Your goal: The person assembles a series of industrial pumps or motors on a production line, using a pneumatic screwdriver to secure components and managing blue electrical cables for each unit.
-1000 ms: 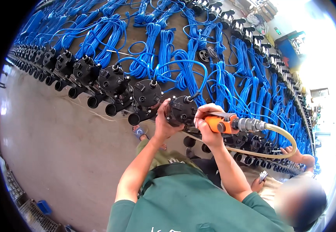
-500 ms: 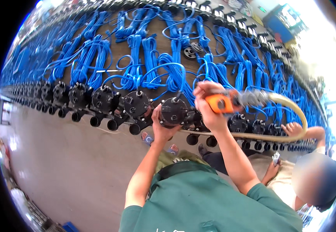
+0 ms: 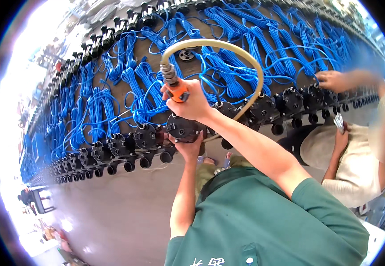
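My right hand is closed around an orange air tool with a metal fitting and a pale hose. The tool is held over the far side of a black round pump; whether its tip touches the pump is hidden by my hand. From below, my left hand grips the pump's near edge, fingers on its left and thumb on its right. Bolts stand around the pump's lid. A blue cable bundle lies just beyond it.
More black pumps stand in a row along the table's near edge, outlets jutting toward me. Coiled blue cables cover much of the brown table. At right, a co-worker's blurred hand reaches over the row; their other hand holds thin silvery pieces.
The view has turned. My right hand has brought the air tool from the pump's right to over its far side. My left hand still grips the pump. The co-worker's arm has moved.
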